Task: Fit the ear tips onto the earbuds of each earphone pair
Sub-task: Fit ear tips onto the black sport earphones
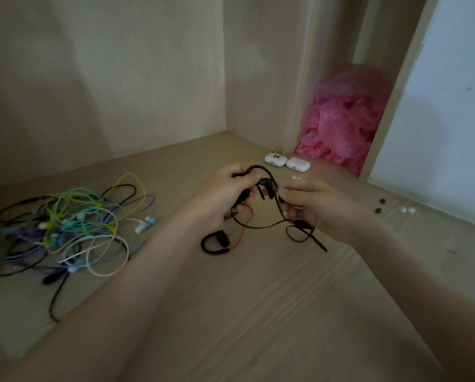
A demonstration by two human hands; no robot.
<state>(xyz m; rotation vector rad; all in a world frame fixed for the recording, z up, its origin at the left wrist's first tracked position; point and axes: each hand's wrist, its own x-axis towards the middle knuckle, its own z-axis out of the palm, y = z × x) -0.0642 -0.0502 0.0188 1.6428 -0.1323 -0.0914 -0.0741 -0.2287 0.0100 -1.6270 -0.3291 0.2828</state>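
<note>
Both hands on the black ear-hook earphones [261, 186], held over the wooden surface [272, 312].
Left hand [219, 201] grips cable and one hook, fingers curled; right hand [315, 209] pinches the cable at its fingertips. Other hook [213, 244] and red wire [244, 232] hang below. Loose ear tips: white pair [297, 177] just beyond the hands, dark pair [380, 205] and white pair [406, 209] off right. Coloured earphone tangle [65, 224] left; white cases [287, 161] by the pink bag [344, 119].

Pale wood-grain floor [258, 312] & walls [106, 78], pink plastic bag [341, 119] far rt, dim light
</note>
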